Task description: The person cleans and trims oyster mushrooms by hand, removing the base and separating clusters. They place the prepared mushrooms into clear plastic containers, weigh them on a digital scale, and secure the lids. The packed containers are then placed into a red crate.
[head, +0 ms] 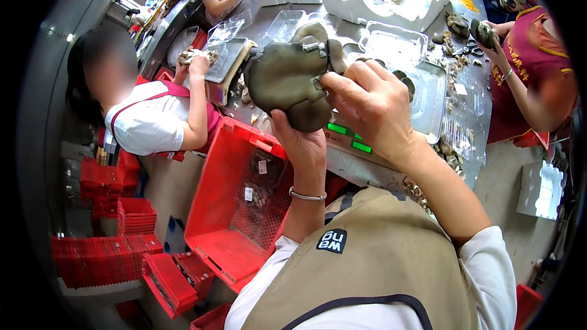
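A large grey-brown oyster mushroom cluster [286, 80] is held up in front of me, above the metal table. My left hand [302, 146] supports it from below, with the thumb on the cap's lower edge. At the cluster's right side, my right hand [376, 105] pinches its edge between thumb and fingers. Behind my hands stands a weighing scale [362, 146] with lit green displays, partly hidden. A metal tray [429, 121] lies to the right, with a clear plastic container [394, 41] at its far end. More mushrooms [403, 83] show just behind my right hand.
A red plastic crate [238, 256] at my left holds packed mushroom trays [257, 197]. White foam boxes [385, 9] of mushrooms stand across the table. Co-workers handle mushrooms at left and right. Scissors [468, 47] and trimmings lie at the right; stacked red crates [105, 256] fill the lower left.
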The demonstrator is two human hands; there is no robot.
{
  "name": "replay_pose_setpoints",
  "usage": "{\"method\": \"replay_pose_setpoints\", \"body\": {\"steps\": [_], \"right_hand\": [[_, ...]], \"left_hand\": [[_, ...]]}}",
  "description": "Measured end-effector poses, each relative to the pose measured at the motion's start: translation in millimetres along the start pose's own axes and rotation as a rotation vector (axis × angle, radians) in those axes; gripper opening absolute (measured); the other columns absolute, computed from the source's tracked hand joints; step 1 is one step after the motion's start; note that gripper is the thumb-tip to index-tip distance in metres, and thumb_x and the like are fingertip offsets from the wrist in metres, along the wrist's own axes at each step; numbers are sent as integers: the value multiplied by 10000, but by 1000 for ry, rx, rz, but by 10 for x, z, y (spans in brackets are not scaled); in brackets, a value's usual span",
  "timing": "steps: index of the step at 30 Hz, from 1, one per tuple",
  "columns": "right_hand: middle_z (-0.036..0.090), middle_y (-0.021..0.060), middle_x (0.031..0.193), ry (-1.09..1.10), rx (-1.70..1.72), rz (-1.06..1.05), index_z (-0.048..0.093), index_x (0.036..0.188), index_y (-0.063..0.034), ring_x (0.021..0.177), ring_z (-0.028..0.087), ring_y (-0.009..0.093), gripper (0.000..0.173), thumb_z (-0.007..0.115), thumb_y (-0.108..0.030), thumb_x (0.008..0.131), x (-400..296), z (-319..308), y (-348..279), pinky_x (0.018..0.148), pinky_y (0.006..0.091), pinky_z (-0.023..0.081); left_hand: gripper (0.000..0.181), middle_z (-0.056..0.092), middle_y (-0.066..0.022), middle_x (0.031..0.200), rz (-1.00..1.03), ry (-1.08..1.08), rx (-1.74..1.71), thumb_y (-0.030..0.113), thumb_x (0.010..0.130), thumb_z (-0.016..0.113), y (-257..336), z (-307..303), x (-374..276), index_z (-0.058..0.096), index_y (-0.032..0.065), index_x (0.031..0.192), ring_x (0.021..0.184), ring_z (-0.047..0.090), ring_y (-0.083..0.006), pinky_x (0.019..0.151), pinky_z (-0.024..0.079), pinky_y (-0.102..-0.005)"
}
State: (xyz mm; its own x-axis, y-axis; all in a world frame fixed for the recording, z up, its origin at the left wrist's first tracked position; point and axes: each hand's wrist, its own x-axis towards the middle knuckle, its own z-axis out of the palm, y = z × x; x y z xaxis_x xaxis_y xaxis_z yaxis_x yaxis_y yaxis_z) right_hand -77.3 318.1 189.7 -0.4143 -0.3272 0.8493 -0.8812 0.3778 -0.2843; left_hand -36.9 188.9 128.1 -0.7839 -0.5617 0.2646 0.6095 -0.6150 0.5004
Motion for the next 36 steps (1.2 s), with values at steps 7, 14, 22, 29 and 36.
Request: {"method": "replay_pose_setpoints", "body": {"steps": [7,14,22,29,36], "right_hand": [[495,43,819,-82,-119,-136,603,878,-109,755,502,248,240,667,-94,648,20,-135,54,662,370,392],[504,111,1131,-157,-165,-134,651,925,-95,1065,455,319,371,718,13,576,198,-227,5,867,400,392],[523,109,1181,-296,-222,-241,640,867,-83,1135,459,330,235,671,-1,650,377,-236,75,908,402,403],[533,169,1154,-523,-115,-172,623,914,8,1090,494,357,202,632,36,714,561,-363,123,896,410,436],[537,150,1198,-578,-20,12,632,872,34,940,607,286,154,616,10,721,614,-380,184,762,335,506]], "left_hand": [[524,540,-93,1220,-188,-9,-226,352,907,565,-64,-43,55,420,22,1288,1116,541,-225,965,442,-373],[507,495,-116,1279,-195,-131,-27,397,968,397,-79,-56,131,393,31,1319,1175,486,-238,1004,381,-384],[354,616,-99,1081,-447,-23,-158,256,898,583,37,83,272,525,33,1167,944,633,-192,775,552,-361],[588,606,-128,1045,-634,32,-85,413,750,734,23,213,345,513,57,1162,929,631,-274,771,542,-478],[473,620,-66,1073,-732,-27,-48,370,818,686,26,213,452,526,104,1174,957,627,-231,751,528,-473]]}}
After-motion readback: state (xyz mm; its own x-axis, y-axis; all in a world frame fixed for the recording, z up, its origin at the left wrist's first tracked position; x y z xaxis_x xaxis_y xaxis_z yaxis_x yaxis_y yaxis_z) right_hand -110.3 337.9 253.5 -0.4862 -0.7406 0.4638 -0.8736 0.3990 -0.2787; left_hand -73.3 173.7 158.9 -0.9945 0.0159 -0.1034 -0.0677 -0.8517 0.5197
